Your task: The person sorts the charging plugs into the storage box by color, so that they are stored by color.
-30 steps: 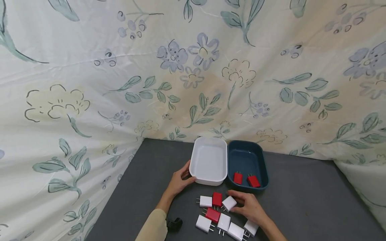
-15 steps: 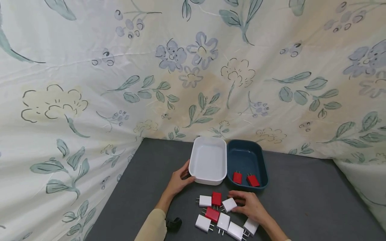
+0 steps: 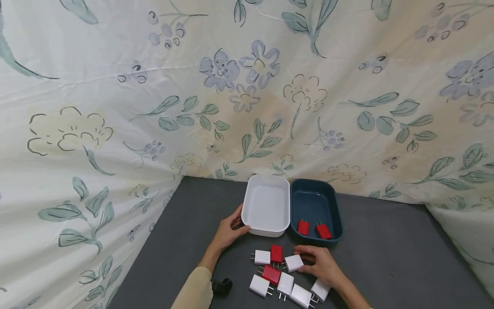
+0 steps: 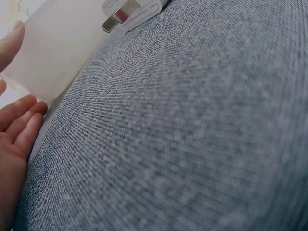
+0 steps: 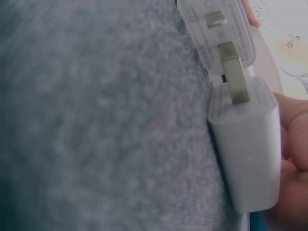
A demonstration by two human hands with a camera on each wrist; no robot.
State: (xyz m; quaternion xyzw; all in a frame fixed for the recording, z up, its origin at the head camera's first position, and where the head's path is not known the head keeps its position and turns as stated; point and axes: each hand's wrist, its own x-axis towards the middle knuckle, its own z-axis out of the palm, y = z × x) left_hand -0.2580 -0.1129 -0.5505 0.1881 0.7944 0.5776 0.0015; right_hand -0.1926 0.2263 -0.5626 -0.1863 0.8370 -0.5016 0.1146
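My left hand (image 3: 227, 234) rests against the front left corner of a white rectangular container (image 3: 266, 206). Its thumb lies at the front, and its relaxed fingers touch the left side, as the left wrist view also shows. With fingers and thumb my right hand (image 3: 319, 264) pinches the right end of a white plug-in charger (image 3: 294, 263), whose metal prongs point left. In the right wrist view this charger (image 5: 248, 159) lies low over the grey surface, another white charger (image 5: 216, 33) just beyond it. Two red chargers (image 3: 271, 274) and several white chargers (image 3: 260, 285) lie around the hand.
A dark blue container (image 3: 336, 210) stands against the white one, two red chargers (image 3: 323, 231) inside it. A black object (image 3: 221, 287) sits beside the left sleeve. Behind the dark grey table (image 3: 386, 253) hangs a floral cloth (image 3: 231, 141).
The white charger at my right hand has turned slightly, its prongs swinging from lower left toward left. My right hand has shifted slightly right; the left hand keeps its place on the container.
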